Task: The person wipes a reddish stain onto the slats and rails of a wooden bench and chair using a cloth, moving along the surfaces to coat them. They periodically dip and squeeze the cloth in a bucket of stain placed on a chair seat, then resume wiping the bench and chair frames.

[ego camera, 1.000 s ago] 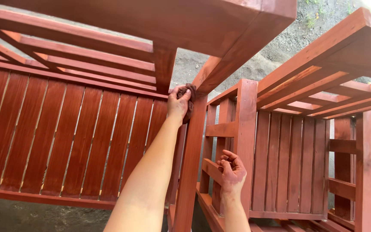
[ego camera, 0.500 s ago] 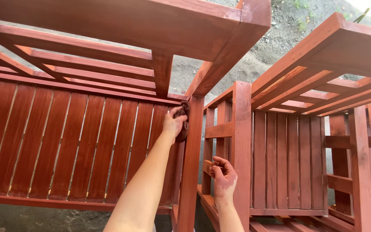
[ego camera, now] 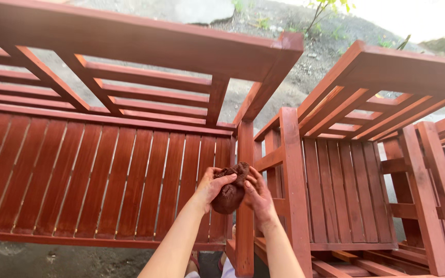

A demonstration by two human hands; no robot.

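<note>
A dark brown stained rag (ego camera: 231, 193) is bunched between both hands in front of me. My left hand (ego camera: 211, 186) grips its left side with the thumb across the top. My right hand (ego camera: 258, 198) cups its right side, fingers stained red-brown. Both hands hover before the upright corner post (ego camera: 244, 154) of a red-brown stained slatted wooden bench (ego camera: 104, 175), which lies tipped with its slats facing me. Neither hand touches the wood.
A second stained wooden bench (ego camera: 346, 185) stands close on the right, and part of a third (ego camera: 439, 180) at the far right edge. Gravel ground and a dirt slope (ego camera: 284, 31) with small plants lie behind. Grey ground shows below the slats.
My left hand came down off the upper corner of the post with the rag. My right hand rose to meet it, and both now hold the rag together.
</note>
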